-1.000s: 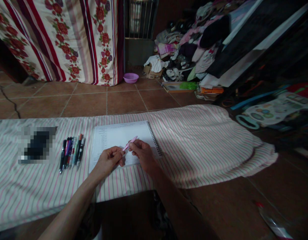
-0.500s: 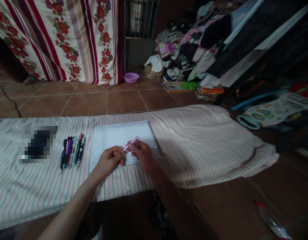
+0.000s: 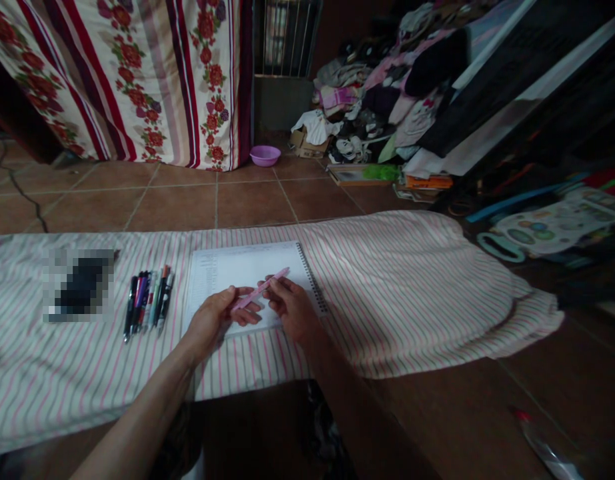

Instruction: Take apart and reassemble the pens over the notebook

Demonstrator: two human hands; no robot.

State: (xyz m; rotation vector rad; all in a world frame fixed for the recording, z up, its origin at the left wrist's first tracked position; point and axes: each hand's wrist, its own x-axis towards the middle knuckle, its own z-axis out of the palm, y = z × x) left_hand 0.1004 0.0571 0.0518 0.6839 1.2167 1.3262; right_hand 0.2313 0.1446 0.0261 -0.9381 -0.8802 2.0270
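Observation:
Slanting over the notebook is a pink pen (image 3: 252, 296), pinched near its upper end by the fingers of my right hand (image 3: 290, 303). Its lower end reaches across my left hand (image 3: 224, 313), whose fingers are stretched out and apart below the pen; whether they touch it I cannot tell. Under both hands lies a spiral notebook (image 3: 252, 260), open at a mostly white page with faint writing along its left and top edges, the coil on the right. Left of the notebook, several pens (image 3: 147, 300) lie side by side in a row.
A striped cloth (image 3: 412, 287) covers the low surface. A dark, pixelated object (image 3: 82, 285) lies at its left. Beyond, on the tiled floor (image 3: 187, 200), stand a purple basin (image 3: 265, 156) and a heap of clothes (image 3: 377, 100). A floral curtain (image 3: 172, 80) hangs behind.
The fingers of my left hand have opened from a pinch on the pen and spread beneath it. My right hand still holds the pen, more of which now shows.

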